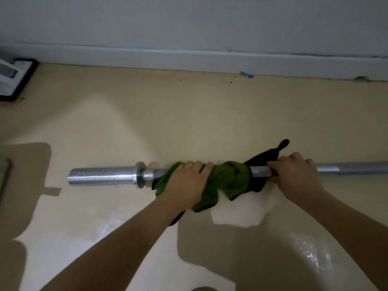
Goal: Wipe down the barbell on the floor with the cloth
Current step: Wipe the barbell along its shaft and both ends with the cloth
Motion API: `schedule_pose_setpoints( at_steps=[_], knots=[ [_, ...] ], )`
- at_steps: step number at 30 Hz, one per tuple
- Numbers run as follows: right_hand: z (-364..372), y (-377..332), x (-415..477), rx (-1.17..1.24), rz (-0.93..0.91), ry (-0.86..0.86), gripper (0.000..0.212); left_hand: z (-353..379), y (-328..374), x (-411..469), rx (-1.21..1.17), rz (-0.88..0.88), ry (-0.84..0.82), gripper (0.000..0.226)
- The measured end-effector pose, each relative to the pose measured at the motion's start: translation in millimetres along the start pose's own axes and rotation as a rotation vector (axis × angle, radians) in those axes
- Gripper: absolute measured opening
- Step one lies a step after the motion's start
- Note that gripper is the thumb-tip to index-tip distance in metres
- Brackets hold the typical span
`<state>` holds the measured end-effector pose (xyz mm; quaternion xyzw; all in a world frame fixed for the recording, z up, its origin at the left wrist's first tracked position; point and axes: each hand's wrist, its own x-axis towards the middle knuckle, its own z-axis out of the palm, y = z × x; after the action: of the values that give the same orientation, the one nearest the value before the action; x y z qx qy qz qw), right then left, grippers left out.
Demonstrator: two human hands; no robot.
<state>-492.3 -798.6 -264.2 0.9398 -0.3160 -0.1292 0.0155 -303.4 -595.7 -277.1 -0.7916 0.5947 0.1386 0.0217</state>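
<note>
A silver barbell (102,177) lies on the cream floor, its thick left sleeve and collar showing, its shaft running off the right edge. A green and black cloth (228,179) is wrapped around the shaft just right of the collar. My left hand (186,183) is closed over the cloth and the bar beneath it. To the right of the cloth, my right hand (296,175) grips the bare shaft, touching the cloth's black end. The shaft under the cloth and hands is hidden.
A white wall with a skirting board (189,59) runs along the far side. A black-framed flat object (14,78) lies at the far left by the wall. Small scraps (247,74) sit by the skirting. Shadows and wet-looking glare mark the near floor.
</note>
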Motion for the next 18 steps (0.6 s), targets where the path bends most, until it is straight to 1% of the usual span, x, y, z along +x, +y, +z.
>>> schedule_pose_setpoints(
  at_steps=[3,5,6,8,10,11,13,15,16,17,18],
  knots=[
    [-2,-5,-1,-0.033,0.04,0.001,0.014,-4,-54,-47,0.105,-0.192,0.03,0.06],
    [-3,-10,1,-0.021,0.046,-0.002,0.011,5,-64,-52,0.152,-0.214,0.061,0.054],
    [-2,-11,3,0.001,0.043,-0.001,0.01,10,-61,-45,0.115,-0.194,0.088,0.052],
    [-1,-15,3,0.091,0.051,0.008,0.013,15,-35,-18,0.014,-0.092,0.174,0.052],
    [0,-23,-1,0.235,0.085,0.061,0.029,20,8,13,-0.056,0.038,0.248,0.058],
    [1,-29,-5,0.299,0.084,0.107,0.037,20,34,24,-0.091,0.113,0.268,0.059],
    [-2,-46,-15,0.411,0.062,0.2,0.042,15,70,39,-0.166,0.233,0.222,0.057],
    [-4,-58,-26,0.593,0.082,0.204,0.048,15,71,45,-0.183,0.246,0.165,0.063],
    [-4,-63,-31,0.67,0.074,0.162,0.052,15,60,40,-0.177,0.228,0.168,0.069],
    [-4,-69,-36,0.678,0.035,0.126,0.056,17,44,31,-0.176,0.185,0.187,0.074],
    [-4,-77,-39,0.63,-0.012,0.105,0.058,18,26,17,-0.16,0.123,0.211,0.076]
  ],
)
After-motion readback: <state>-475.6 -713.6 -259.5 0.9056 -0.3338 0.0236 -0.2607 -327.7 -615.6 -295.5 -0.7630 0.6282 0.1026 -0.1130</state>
